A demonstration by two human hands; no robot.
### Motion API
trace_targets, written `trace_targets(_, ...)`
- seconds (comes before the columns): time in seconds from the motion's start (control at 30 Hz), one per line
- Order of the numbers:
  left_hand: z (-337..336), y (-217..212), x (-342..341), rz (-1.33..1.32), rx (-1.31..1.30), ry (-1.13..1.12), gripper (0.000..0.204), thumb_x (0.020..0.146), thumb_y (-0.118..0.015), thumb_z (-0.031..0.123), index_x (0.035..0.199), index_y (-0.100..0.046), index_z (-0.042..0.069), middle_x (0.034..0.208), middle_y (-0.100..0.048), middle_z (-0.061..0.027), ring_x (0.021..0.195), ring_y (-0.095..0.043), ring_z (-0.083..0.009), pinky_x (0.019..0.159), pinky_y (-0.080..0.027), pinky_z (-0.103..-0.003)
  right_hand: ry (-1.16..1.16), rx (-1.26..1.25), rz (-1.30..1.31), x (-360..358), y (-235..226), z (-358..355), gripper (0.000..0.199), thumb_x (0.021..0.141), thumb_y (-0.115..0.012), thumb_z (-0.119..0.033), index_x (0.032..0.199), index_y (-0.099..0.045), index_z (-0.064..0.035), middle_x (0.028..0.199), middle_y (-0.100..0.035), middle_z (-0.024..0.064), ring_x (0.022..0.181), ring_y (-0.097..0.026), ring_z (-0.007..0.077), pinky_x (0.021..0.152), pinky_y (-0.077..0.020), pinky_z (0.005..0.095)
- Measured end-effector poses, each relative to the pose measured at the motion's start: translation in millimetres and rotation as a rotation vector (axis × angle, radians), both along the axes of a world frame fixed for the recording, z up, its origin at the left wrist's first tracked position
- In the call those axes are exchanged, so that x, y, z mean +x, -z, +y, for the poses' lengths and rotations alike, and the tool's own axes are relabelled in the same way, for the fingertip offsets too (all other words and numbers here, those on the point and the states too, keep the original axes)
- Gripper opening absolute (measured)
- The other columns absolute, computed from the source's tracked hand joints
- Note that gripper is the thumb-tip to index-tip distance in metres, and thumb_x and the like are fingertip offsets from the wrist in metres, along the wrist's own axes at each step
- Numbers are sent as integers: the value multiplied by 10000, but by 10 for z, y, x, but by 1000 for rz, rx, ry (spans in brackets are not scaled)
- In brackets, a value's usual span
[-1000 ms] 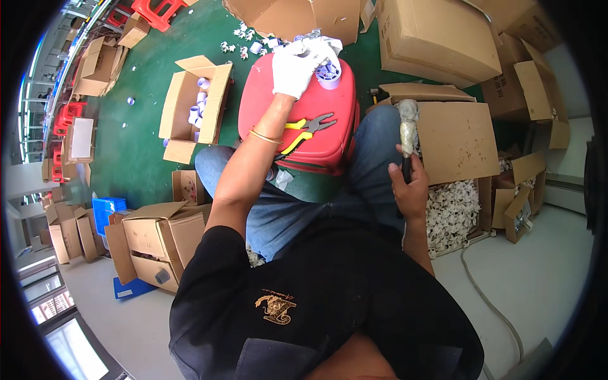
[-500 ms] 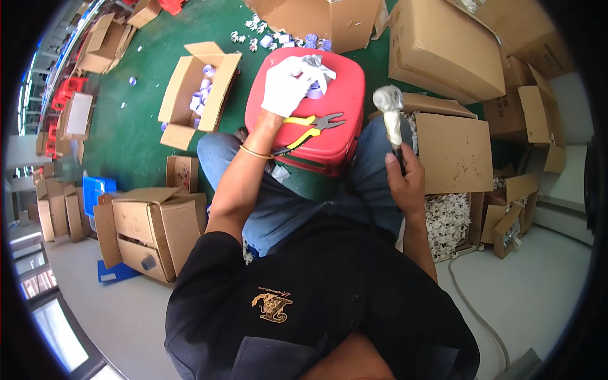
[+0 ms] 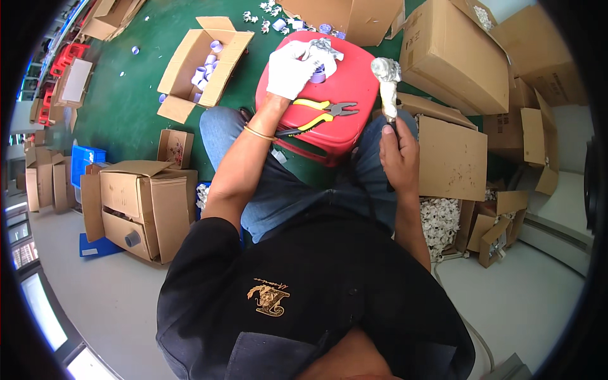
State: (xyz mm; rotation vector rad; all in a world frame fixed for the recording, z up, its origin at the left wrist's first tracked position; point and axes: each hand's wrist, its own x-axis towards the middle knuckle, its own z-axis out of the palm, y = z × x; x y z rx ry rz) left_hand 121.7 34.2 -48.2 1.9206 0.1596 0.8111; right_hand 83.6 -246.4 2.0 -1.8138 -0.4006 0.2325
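My left hand (image 3: 287, 71), in a white glove, is over the red stool (image 3: 356, 85) between my knees. Its fingers are closed on a small white-and-grey crumpled-looking piece (image 3: 326, 48), whose kind I cannot make out. Just below that piece, a purple ring-shaped part (image 3: 318, 76) rests on the stool top. Pliers (image 3: 328, 113) with yellow-and-black handles lie beside my left wrist, jaws pointing right. Bare and wrapped round a dark handle, my right hand (image 3: 400, 155) holds up a tool (image 3: 387, 82) with a whitish wrapped shaft and a bulky silvery head.
A carton (image 3: 183, 69) with several purple rings stands left beyond the stool. White and purple parts (image 3: 278, 24) lie on the green floor at the far side. Cartons (image 3: 453, 155) crowd the right, one holding many white pieces (image 3: 440, 221). Another carton (image 3: 136, 202) stands left.
The tool head in my right hand has tilted, and that hand sits slightly further left. My left hand keeps its grip over the purple ring. The whole view has shifted a little.
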Motion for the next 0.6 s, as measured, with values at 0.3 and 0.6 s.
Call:
trace_targets(0.3, -131, -41, -22, -60, 73, 10, 125, 742, -730, 94, 780, -678, -13, 719, -615, -43, 575, -509, -150, 545, -421, -264, -67, -112, -146, 182, -165, 139, 367, 978, -502, -130, 1313, -535, 19, 638, -497, -17, 531, -391, 59, 497, -319, 215)
trace_targets(0.6, -232, -1, -16, 37, 52, -40, 102, 754, -739, 57, 813, -698, -15, 735, -619, -45, 593, -522, -133, 554, -437, -258, -160, -173, -515, 460, -438, 365, 409, 966, -521, -117, 1354, -508, 13, 687, -545, 18, 523, -403, 60, 474, -319, 212)
